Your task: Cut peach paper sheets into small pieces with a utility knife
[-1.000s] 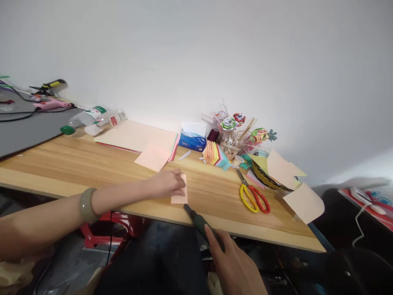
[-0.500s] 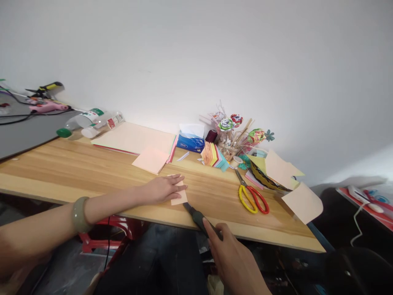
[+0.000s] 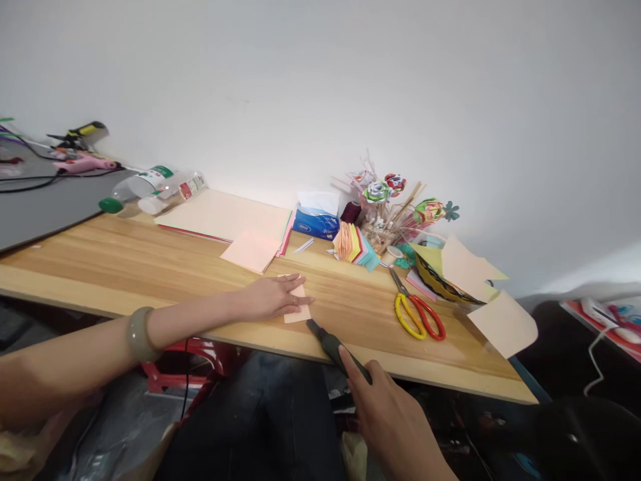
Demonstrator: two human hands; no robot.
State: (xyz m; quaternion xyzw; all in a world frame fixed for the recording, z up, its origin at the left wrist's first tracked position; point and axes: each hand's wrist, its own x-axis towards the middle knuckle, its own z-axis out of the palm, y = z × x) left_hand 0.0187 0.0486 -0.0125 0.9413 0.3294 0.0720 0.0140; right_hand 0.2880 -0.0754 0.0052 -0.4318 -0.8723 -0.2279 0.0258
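Note:
My left hand (image 3: 275, 297) lies flat with its fingers spread, pressing a small pale peach paper piece (image 3: 296, 317) onto the wooden table near its front edge. A greenish bangle (image 3: 141, 335) circles that forearm. In my right hand (image 3: 383, 401) is a knife (image 3: 333, 347) with a dark green handle, gripped with the index finger along its top. Its dark blade tip touches or nearly touches the paper's lower right corner; I cannot tell which. The fingers' underside on the handle is hidden.
Behind the left hand lie peach paper squares (image 3: 253, 249) and large coloured sheets (image 3: 220, 217). Scissors (image 3: 416, 314) with yellow and red handles rest to the right. Farther back are a tissue pack (image 3: 315, 224), folded papers (image 3: 354, 244), paper flowers (image 3: 378, 192) and plastic bottles (image 3: 145, 184).
The whole view has shifted slightly, so everything sits a little farther right and higher. Relative to the paper, both hands and the knife stay almost in place.

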